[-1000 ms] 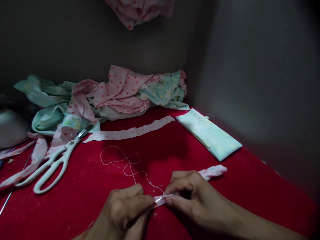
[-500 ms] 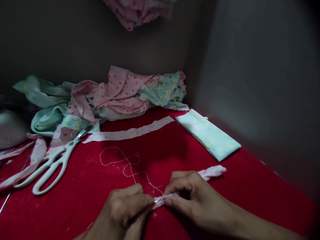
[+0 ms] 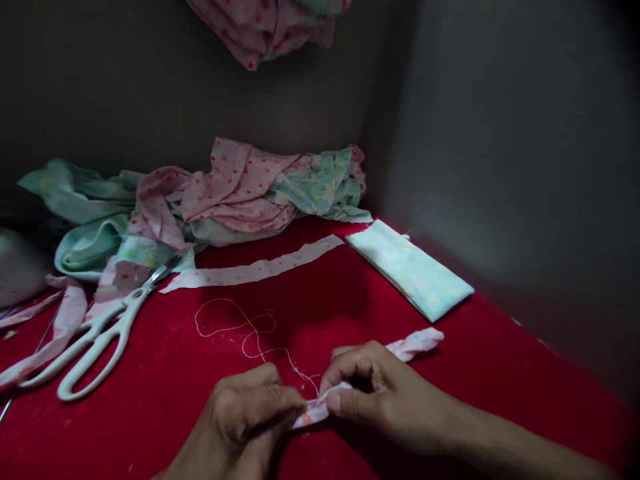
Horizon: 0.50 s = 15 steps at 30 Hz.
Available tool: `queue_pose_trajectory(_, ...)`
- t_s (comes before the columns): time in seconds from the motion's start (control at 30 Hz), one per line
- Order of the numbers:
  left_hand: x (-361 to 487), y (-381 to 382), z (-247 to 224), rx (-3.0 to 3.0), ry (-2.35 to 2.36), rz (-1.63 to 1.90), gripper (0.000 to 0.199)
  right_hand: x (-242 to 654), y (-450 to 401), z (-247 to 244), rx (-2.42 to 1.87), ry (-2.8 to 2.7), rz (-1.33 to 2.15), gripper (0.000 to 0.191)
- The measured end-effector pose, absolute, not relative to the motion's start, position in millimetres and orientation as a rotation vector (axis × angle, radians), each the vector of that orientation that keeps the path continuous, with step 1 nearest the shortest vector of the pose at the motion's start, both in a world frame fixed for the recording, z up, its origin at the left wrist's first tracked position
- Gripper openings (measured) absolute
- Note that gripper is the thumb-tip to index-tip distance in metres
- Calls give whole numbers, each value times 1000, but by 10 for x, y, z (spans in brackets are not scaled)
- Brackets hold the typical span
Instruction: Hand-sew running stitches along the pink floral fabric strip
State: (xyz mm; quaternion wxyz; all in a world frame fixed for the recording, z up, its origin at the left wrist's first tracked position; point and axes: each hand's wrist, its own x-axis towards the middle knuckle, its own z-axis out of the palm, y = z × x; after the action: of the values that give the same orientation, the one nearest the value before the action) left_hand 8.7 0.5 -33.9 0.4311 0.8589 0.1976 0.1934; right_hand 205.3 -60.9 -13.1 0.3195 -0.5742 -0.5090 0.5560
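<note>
A narrow pink fabric strip (image 3: pixel 313 413) with red dots is pinched between both my hands near the front of the red cloth. My left hand (image 3: pixel 250 413) is closed on the strip's left part, fingers bent. My right hand (image 3: pixel 380 393) grips it just to the right between thumb and fingers. Beyond that hand, the strip's crumpled end (image 3: pixel 417 343) sticks out. White thread (image 3: pixel 257 333) runs from the strip between my fingertips and lies in loose loops on the cloth. Whether a needle is held cannot be made out.
White-handled scissors (image 3: pixel 105 333) lie left, their blades touching a heap of pink and green fabric (image 3: pixel 240 187). A flat dotted strip (image 3: pixel 260 270) lies across the middle. A folded pale green cloth (image 3: pixel 410 270) rests right, near a grey wall (image 3: pixel 500 167). Pink fabric (image 3: pixel 270 30) hangs above.
The view has shifted slightly. Between my hands the strip shows a little more of its width, and the fingers of my right hand have shifted a little on it.
</note>
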Motion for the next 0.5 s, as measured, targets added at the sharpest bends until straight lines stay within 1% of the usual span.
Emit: queue_pose_trajectory(0.5,85,37,-296,2136,488,454,30,2055,-594,-134,-1461,-1293,1492,16)
